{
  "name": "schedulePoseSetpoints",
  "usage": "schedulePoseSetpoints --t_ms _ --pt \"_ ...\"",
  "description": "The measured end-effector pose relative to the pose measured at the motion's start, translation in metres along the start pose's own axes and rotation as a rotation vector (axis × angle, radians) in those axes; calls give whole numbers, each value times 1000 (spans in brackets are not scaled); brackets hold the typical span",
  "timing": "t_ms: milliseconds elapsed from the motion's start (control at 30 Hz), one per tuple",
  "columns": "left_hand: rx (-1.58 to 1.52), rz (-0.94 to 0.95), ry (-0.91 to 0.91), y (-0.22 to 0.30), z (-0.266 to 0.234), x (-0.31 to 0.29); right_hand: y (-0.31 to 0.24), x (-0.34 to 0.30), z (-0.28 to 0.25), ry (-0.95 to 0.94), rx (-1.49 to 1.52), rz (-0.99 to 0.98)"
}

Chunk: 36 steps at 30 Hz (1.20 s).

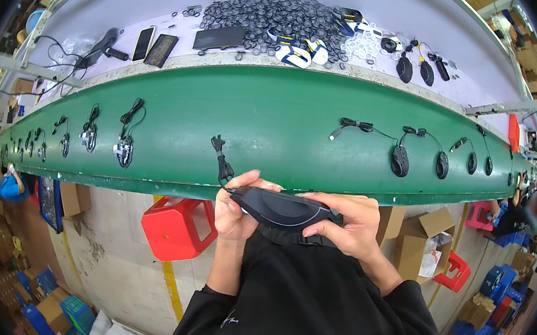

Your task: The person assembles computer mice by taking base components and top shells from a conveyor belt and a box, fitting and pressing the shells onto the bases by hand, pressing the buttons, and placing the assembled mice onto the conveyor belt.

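A black computer mouse [277,208] is held up close to me, its side with a thin light line toward the camera. My left hand [237,211] grips the cable end, fingers curled around it. My right hand [350,224] pinches the other end between thumb and fingers. From the left end of the mouse runs its bundled black cable [222,162], lying on the green conveyor belt [253,121] just past my hands. The underside of the mouse and the fingertips behind it are hidden.
Half-assembled mice [124,150] lie on the belt to the left, finished-looking mice [400,159] to the right. A shelf behind bears a heap of small black rings [289,18] and two phones [143,43]. Red stools [175,231] and open cartons [416,243] stand on the floor; co-workers [11,185] sit at both sides.
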<state>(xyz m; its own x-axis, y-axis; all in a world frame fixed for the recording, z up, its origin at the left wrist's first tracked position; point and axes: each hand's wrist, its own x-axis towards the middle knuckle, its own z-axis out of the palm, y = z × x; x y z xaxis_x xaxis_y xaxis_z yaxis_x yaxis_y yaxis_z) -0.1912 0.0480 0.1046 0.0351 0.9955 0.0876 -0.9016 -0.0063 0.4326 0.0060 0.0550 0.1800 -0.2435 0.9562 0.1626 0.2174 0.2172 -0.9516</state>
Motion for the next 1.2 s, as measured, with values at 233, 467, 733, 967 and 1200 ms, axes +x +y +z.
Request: schedulePoseSetpoints --t_ms 233,467,733,967,1200 --pt "40 -59 9 4 -13 -3 -8 -3 8 46 -8 15" --pt "-58 -42 11 -4 -19 1 -7 -3 9 94 36 103" --pt "485 -151 52 -25 16 25 61 -15 -5 139 842 816" --pt "301 -47 -318 -26 -31 35 71 -30 2 73 1719 1118" --pt "323 24 54 -27 -13 27 36 -24 10 56 299 294"
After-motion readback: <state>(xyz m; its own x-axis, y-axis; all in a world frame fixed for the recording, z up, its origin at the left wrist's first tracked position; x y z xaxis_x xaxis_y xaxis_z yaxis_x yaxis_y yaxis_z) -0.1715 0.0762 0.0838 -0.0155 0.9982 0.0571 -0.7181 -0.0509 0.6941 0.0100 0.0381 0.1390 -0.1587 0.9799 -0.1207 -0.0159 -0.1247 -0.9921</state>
